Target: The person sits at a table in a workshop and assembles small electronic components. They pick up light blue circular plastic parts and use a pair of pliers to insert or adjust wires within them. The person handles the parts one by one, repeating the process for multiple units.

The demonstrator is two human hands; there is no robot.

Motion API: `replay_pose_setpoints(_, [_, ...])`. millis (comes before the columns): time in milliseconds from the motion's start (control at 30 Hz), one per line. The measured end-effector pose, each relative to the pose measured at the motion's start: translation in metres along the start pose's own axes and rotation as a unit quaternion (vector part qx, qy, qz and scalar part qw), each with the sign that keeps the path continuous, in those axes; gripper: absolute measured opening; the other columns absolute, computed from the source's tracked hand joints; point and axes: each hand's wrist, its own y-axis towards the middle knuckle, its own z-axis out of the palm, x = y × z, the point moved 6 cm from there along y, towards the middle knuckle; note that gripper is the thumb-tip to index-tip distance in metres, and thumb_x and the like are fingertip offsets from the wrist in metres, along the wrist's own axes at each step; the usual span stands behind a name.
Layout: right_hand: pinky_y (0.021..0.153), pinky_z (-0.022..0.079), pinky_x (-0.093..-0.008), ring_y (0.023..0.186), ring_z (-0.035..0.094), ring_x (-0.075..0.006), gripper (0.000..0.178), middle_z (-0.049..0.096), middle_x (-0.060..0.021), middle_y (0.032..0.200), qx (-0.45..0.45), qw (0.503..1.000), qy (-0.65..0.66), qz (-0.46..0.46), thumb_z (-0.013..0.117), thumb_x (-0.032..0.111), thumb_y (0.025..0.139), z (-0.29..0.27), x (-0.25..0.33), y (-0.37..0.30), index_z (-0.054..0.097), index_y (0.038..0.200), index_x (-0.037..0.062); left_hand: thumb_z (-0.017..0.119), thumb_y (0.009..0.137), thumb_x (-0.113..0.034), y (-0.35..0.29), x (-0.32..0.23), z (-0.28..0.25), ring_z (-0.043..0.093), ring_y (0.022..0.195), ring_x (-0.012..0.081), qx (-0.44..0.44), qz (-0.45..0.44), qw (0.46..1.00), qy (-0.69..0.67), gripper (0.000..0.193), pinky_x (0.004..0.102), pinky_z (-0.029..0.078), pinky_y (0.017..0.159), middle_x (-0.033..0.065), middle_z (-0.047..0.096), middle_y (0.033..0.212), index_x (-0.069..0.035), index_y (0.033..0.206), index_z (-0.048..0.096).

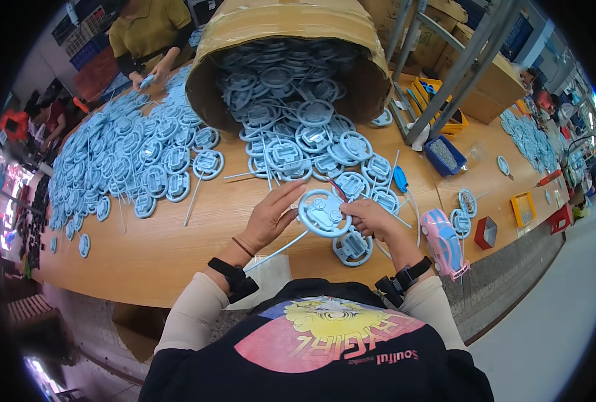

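A light-blue toy steering wheel (323, 212) is held over the table in front of me, its button face up. My right hand (371, 218) pinches its right rim, with dark red and black wires (339, 192) beside the fingertips. My left hand (272, 213) lies at its left rim, fingers stretched out and thumb apart; whether they touch the rim I cannot tell. A thin pale-blue rod (276, 252) slants from near the wheel down past my left wrist. Just below my right hand lies another steering wheel (353, 249), its hollow side up.
A tipped cardboard drum (207, 74) spills steering wheels onto the wooden table (144, 261); a large heap (120, 154) spreads left. To the right are a pink toy car (438, 231), a blue bin (444, 157) of small parts and a metal frame (445, 87). A co-worker's hands (157, 72) work at far left.
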Motion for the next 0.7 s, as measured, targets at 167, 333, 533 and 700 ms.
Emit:
replay_pose_setpoints(167, [0.037,0.016,-0.0191,0.042,0.024,-0.0021,0.024,0.037,0.0076,0.056,0.016,0.998,0.067,-0.002,0.058,0.034,0.084,0.017,0.001,0.002,0.055,0.079,0.0104,0.057,0.081,-0.005,0.004,0.000,-0.017,0.047,0.115,0.0267,0.012,-0.007,0.996,-0.085,0.031,0.0352,0.041,0.093,0.0105,0.055,0.117,-0.004,0.113,0.054])
replay_pose_setpoints(333, [0.045,0.036,-0.0291,0.050,0.046,-0.0136,0.022,0.051,-0.0039,0.062,-0.217,0.920,-0.151,-0.290,0.056,0.028,0.085,0.000,0.021,-0.002,0.053,0.086,0.0063,0.051,0.090,-0.016,-0.024,0.052,-0.041,0.060,0.083,0.0159,-0.102,-0.269,0.913,-0.288,0.019,0.0272,0.051,0.074,0.0071,0.059,0.094,0.000,0.101,0.054])
replay_pose_setpoints(533, [0.056,0.042,-0.0391,0.065,0.056,-0.0309,0.019,0.057,-0.0126,0.069,-0.148,0.838,-0.375,-0.367,0.056,0.025,0.083,0.058,0.056,-0.048,0.051,0.085,0.0072,0.047,0.092,-0.025,-0.040,0.059,-0.042,0.059,0.068,0.0106,-0.128,-0.355,0.843,-0.383,0.023,0.0273,0.055,0.062,0.0025,0.058,0.080,-0.003,0.095,0.052])
replay_pose_setpoints(700, [0.058,0.042,-0.0421,0.066,0.057,-0.0329,0.018,0.058,-0.0126,0.069,-0.143,0.820,-0.429,-0.352,0.056,0.024,0.083,0.067,0.059,-0.051,0.051,0.083,0.0072,0.049,0.091,-0.020,-0.036,0.041,-0.026,0.058,0.065,0.0107,-0.114,-0.359,0.831,-0.409,0.020,0.0251,0.053,0.056,0.0033,0.058,0.081,-0.001,0.097,0.054])
